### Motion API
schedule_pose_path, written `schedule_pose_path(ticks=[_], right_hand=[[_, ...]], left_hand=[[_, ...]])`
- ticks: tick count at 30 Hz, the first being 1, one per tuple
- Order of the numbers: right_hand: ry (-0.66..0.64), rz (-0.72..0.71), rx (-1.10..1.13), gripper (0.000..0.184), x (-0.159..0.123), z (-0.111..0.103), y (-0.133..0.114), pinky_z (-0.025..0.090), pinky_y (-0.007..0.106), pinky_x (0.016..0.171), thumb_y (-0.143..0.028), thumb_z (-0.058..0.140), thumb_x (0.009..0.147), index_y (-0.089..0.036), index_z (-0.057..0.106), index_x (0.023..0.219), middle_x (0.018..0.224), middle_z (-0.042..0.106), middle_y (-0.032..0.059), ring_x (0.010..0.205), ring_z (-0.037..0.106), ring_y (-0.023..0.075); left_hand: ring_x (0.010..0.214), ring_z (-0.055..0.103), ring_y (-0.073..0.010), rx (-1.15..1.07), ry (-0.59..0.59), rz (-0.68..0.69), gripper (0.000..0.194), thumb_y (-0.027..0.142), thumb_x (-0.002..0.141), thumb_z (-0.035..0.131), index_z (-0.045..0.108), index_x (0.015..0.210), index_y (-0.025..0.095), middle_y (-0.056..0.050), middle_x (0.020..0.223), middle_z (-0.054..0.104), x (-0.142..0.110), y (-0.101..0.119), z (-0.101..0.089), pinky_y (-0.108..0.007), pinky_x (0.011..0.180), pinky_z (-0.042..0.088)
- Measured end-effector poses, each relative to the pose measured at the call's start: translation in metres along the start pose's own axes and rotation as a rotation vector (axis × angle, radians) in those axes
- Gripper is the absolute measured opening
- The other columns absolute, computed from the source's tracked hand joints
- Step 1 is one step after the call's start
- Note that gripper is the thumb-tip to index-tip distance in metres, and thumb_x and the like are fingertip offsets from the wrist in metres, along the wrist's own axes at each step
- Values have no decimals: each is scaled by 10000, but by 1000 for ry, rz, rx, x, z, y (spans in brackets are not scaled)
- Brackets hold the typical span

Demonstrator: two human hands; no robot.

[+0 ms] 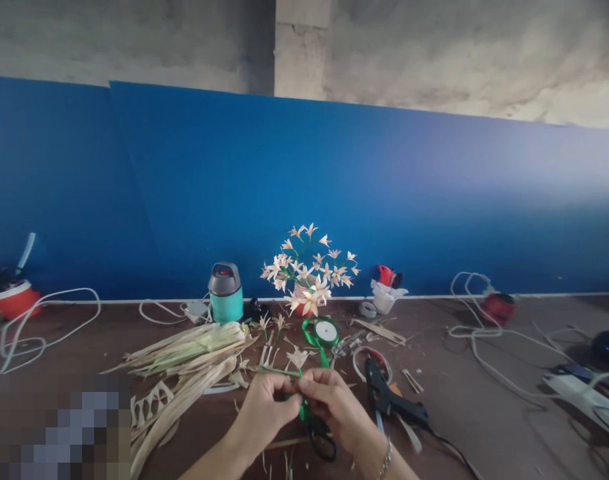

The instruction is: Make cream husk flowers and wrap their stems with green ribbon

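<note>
Green flower stem [300, 373] in left hand [270, 402] and right hand [330, 399], spool [326, 331] beyond

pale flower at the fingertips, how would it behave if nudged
The pale flower is probably very light, being small with thin-looking petals. Those petals might crease if pushed, since they spread outward. It may bend or tilt rather than slide, because the right hand appears to pinch close below it.

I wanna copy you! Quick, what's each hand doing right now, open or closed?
Left hand: closed, seemingly pinching the green stem below a pale flower.
Right hand: closed, pinching that same stem.
</note>
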State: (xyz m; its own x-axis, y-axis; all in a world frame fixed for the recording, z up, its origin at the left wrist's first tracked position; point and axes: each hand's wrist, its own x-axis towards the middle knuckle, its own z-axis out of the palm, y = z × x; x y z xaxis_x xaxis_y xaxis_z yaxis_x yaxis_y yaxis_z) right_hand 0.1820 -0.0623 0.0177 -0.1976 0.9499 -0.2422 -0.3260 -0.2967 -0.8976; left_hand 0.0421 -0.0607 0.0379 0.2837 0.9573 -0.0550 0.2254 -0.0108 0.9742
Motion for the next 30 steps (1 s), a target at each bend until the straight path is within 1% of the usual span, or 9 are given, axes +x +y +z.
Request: schedule_pose_path(ticks=[3,7,10,13,17,19,23,30], right_hand=[[13,6,3,301,-1,2,-1,137,204,422,-336,778,514,-127,562,534,442,442,-57,415,291,36],[10,-12,-21,301,-1,4,0,105,210,411,-339,763,535,-131,546,519,411,388,-75,395,246,31],[-5,-27,-30,287,0,4,1,100,210,404,-323,750,551,-133,539,513,406,380,-77,387,237,30],[-5,-12,-18,289,0,5,-1,108,206,402,-324,750,544,-135,533,510,400,377,-78,384,241,28],[4,15,-7,274,-2,6,-3,125,197,407,-296,753,525,-137,531,517,412,400,-71,394,276,31],[12,20,-4,256,-3,5,-3,125,196,407,-272,751,516,-139,532,517,402,394,-76,391,272,31],[2,47,10,227,-2,3,-1,138,192,410,-240,743,519,-140,540,515,394,397,-78,392,280,32],[6,81,36,240,-3,4,-1,151,190,413,-225,758,490,-137,536,505,400,417,-70,395,312,34]], left_hand=[[496,328,-80,-49,42,-34,147,234,608,545,567,517,121,46,475,426,-1,-1,4,-212,483,258],[448,243,-57,-196,66,-127,163,229,590,551,472,467,156,82,429,333,-5,1,8,-206,446,186],[408,206,-47,-273,67,-186,179,234,580,569,448,464,169,98,395,296,-7,2,9,-213,427,138],[380,182,-39,-314,40,-230,199,240,573,585,430,465,178,110,371,271,-7,3,7,-219,417,104],[357,175,-31,-355,-82,-280,201,247,565,577,410,470,186,113,362,277,-7,8,2,-226,413,81],[355,187,-29,-355,-119,-285,194,247,558,578,416,473,182,110,367,291,-8,12,0,-226,418,78],[360,176,-26,-343,-117,-276,189,240,550,583,425,470,176,109,369,292,-10,15,-2,-232,429,68],[376,217,-29,-371,-126,-280,181,216,530,592,435,454,168,96,377,334,-7,8,-1,-218,422,102]])
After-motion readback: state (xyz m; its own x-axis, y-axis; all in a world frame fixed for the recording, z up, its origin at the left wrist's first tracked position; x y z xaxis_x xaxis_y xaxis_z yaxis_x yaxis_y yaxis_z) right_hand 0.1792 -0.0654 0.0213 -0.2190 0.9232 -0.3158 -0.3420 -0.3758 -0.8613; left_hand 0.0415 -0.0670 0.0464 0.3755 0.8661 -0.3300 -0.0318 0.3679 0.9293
